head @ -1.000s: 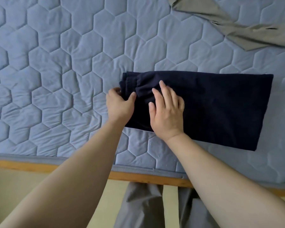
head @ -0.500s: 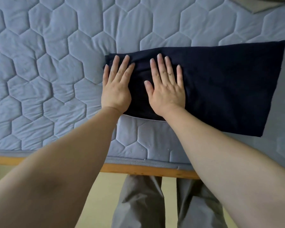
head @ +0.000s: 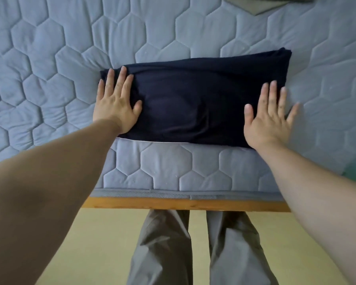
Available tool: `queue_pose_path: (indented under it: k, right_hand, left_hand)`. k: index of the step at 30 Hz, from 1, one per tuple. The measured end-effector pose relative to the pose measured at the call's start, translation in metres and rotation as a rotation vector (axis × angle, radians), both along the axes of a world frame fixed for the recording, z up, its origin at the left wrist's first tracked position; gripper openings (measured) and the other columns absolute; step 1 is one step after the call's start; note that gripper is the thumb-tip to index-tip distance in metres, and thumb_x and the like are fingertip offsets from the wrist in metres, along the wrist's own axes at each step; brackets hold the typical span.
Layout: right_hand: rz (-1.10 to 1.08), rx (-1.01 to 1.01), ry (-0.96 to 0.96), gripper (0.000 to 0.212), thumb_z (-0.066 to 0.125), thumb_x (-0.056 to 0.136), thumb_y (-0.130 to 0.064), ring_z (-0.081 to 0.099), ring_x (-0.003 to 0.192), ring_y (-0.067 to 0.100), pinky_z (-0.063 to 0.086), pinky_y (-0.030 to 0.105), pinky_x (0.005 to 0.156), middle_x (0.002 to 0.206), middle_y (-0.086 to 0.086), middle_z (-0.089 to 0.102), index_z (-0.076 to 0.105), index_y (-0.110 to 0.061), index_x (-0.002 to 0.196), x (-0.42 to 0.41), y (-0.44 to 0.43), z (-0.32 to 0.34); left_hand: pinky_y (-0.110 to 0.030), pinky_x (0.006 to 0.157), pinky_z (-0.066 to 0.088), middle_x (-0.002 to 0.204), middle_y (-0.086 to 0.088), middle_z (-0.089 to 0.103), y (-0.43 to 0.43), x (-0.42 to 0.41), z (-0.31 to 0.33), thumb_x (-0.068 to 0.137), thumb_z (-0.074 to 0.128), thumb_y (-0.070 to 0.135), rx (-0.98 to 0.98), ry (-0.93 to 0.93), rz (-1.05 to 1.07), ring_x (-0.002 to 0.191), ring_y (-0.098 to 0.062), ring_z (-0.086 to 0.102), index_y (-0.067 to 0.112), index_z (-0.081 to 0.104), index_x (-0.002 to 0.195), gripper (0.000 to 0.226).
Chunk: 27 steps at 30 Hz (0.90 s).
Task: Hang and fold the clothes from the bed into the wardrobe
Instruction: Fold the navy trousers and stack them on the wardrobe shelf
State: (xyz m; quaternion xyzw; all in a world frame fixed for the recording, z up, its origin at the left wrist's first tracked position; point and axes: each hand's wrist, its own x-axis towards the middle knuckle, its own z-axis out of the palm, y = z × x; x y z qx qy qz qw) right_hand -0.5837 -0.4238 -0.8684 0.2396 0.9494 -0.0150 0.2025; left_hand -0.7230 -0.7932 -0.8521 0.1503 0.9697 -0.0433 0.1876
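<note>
Folding step: left hand (head: pixel 116 103), fingers straight, presses flat on the left end of one folded navy garment (head: pixel 193 99) lying on the bed (head: pixel 193 171) near its front edge; right hand (head: pixel 269 118), equally flat, presses the right end. Next move likely calls for another fold or lifting. One olive garment (head: pixel 265 5) shows beyond.
</note>
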Motion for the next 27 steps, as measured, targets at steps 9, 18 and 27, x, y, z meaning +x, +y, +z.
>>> queue_pose_path:
  k: [9,18,27]
  right_hand:
    - [-0.194,-0.186,0.326,0.065,0.041,0.103,-0.045,0.044,0.136,0.037,0.039,0.055,0.106,0.154,0.018,0.041,0.025,-0.015,0.158,0.001,0.023,0.018]
    - [-0.66,-0.549,0.157,0.057,0.029,0.105,-0.056,0.062,0.106,0.039,0.044,0.04,0.078,0.114,0.016,0.066,0.055,-0.006,0.115,0.02,0.043,0.03]
    - [-0.539,-0.564,0.117,0.052,0.029,0.107,-0.052,0.064,0.1,0.041,0.036,0.039,0.069,0.105,0.018,0.07,0.054,-0.007,0.109,0.034,0.036,0.033]
  left_hand:
    - [-0.059,0.123,0.003,0.159,-0.015,0.032,0.15,0.009,0.053,0.075,0.053,0.014,0.131,0.144,0.129,0.151,-0.035,0.022,0.009,0.045,0.139,0.065]
    - [-0.042,0.094,0.041,0.133,-0.008,0.058,0.366,-0.03,0.064,0.101,0.039,0.056,0.249,-0.127,-0.145,0.121,-0.031,0.054,0.016,0.054,0.13,0.052]
    - [-0.03,0.075,0.042,0.111,-0.005,0.062,0.403,-0.06,0.054,0.084,0.07,0.052,0.11,-0.347,0.035,0.098,-0.025,0.059,0.011,0.067,0.114,0.05]
